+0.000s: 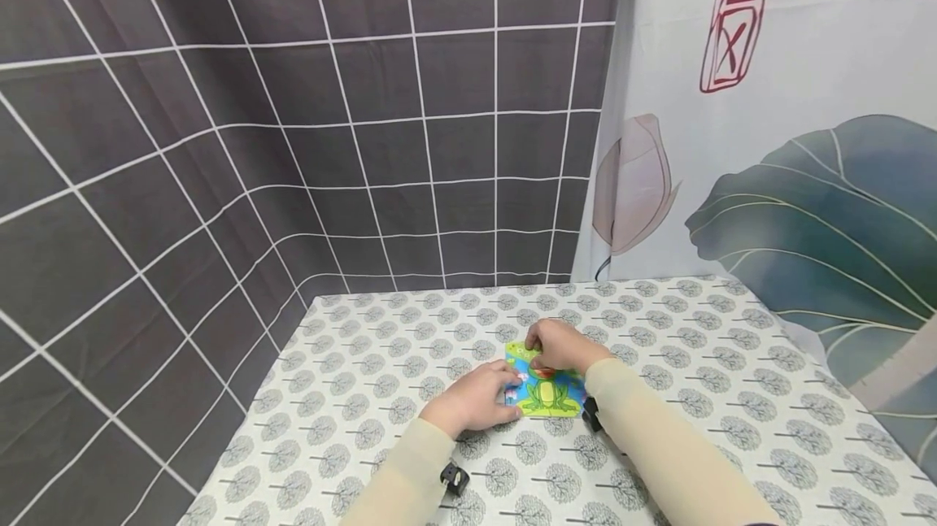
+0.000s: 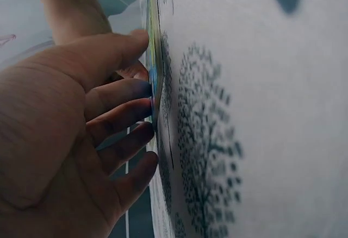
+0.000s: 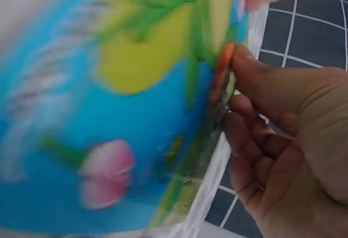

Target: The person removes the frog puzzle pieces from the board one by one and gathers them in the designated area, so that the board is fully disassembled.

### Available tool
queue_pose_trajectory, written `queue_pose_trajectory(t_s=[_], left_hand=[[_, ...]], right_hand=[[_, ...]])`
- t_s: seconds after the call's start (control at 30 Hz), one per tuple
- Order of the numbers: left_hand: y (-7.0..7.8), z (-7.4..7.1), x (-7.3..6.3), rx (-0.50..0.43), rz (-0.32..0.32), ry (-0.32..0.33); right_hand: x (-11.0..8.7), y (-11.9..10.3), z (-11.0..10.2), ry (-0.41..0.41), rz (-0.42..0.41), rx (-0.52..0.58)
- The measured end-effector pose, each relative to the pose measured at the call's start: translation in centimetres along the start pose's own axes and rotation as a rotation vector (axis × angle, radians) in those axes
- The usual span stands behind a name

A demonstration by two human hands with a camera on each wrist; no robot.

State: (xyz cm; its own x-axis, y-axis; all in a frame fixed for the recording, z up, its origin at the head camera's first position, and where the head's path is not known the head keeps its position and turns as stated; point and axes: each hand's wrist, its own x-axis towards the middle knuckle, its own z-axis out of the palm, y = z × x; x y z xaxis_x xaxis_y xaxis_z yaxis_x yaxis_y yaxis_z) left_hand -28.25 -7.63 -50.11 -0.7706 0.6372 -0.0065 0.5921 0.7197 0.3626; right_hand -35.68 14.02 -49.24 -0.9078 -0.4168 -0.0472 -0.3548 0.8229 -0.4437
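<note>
A brightly coloured frog picture puzzle lies flat on the table, with a green frog on blue. My left hand rests at its left edge, thumb by the lower corner and fingertips on the surface, fingers spread and nearly straight in the left wrist view. Over the upper part of the picture, my right hand pinches a small piece with an orange edge between thumb and fingers. The piece stands tilted in the right wrist view, and its lower side is hidden by the fingers.
A white cloth with grey tree prints covers the table. Behind and to the left hangs a dark grid-patterned curtain. A white curtain with lotus prints hangs at the right. Small black wrist mounts sit below both forearms.
</note>
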Motion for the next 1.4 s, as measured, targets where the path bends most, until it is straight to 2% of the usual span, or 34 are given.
queue_pose_trajectory(t_s=[0.3, 0.5, 0.7, 1.4], left_hand=[[0.5, 0.0, -0.1, 0.046, -0.018, -0.038], [0.5, -0.1, -0.1, 0.04, -0.01, -0.043], [0.6, 0.0, -0.2, 0.015, -0.024, -0.047], [0.7, -0.1, -0.4, -0.026, -0.036, -0.058]], right_hand=[[0.8, -0.3, -0.4, -0.085, 0.039, -0.038], [0.7, -0.1, -0.6, -0.098, 0.06, 0.056], [0.8, 0.1, -0.8, -0.086, 0.072, 0.154], [1.0, 1.0, -0.4, 0.019, 0.004, 0.199]])
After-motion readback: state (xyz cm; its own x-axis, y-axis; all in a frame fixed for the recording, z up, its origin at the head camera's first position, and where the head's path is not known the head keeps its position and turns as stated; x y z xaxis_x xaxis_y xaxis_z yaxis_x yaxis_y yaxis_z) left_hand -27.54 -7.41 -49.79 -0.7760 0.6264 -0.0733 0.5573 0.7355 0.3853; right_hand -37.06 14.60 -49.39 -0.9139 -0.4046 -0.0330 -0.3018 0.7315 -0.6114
